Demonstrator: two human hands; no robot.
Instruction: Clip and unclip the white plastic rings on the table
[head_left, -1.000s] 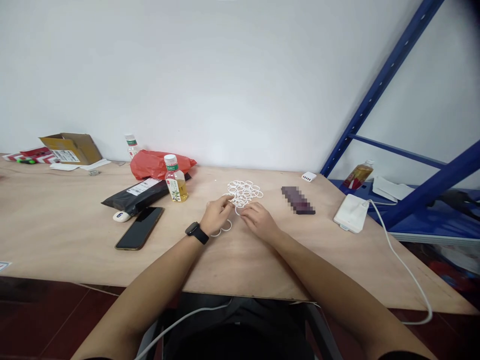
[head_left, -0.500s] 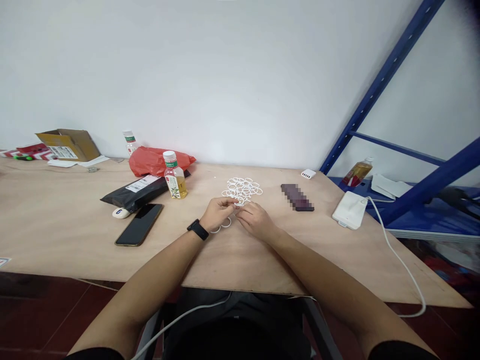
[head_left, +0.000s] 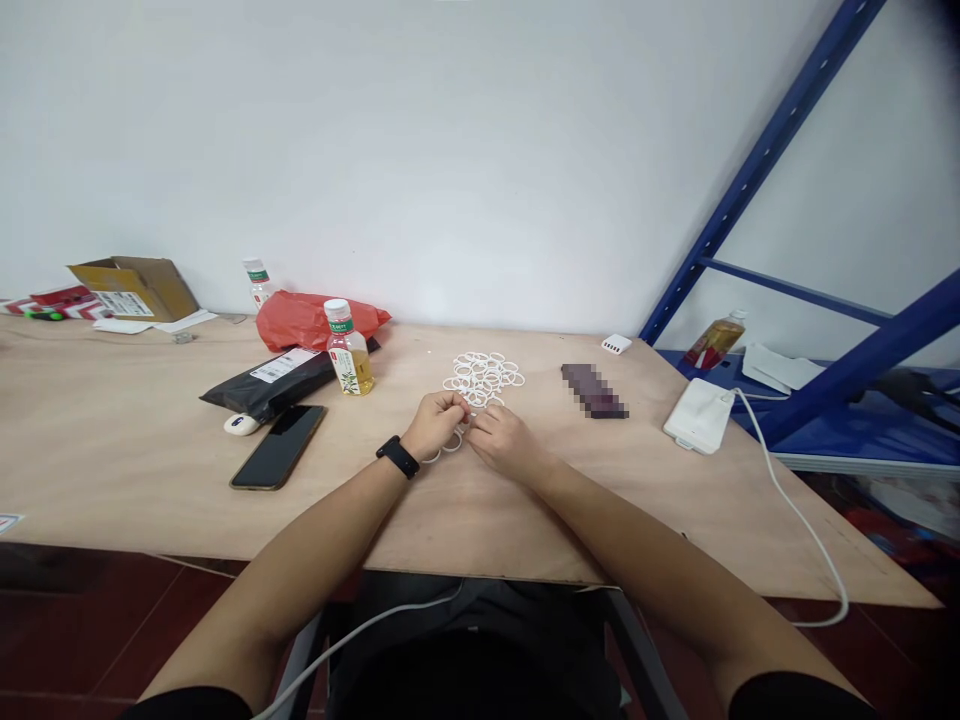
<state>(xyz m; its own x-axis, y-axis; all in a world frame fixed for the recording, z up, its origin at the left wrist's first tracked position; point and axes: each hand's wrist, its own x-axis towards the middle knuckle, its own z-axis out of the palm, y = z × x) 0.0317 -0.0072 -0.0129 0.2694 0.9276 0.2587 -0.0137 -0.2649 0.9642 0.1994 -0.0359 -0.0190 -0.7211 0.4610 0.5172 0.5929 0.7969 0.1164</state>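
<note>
My left hand [head_left: 435, 425], with a black watch [head_left: 397, 457] on its wrist, is closed in a pinch over the table. Close beside it on the right, my right hand [head_left: 506, 442] pinches too, fingertips nearly meeting the left ones. A bit of white ring shows between the fingertips; most of it is hidden by the fingers. Just beyond both hands lies a loose pile of thin white rings [head_left: 484, 376]. Partly under my left hand, a few more white rings [head_left: 452, 446] lie on the tabletop, joined or touching, I cannot tell which.
Left of my hands stand a drink bottle [head_left: 349, 350], a black parcel [head_left: 270, 385], a phone [head_left: 277, 448], a white oval case [head_left: 241, 425] and a red bag [head_left: 315, 318]. On the right are a blurred dark object [head_left: 592, 390], a white power bank [head_left: 699, 418] with cable, and a blue rack [head_left: 765, 150].
My fingertips have drawn slightly apart, and my left fingers have curled in more. The pile and the other objects stay where they were; the view has shifted very little.
</note>
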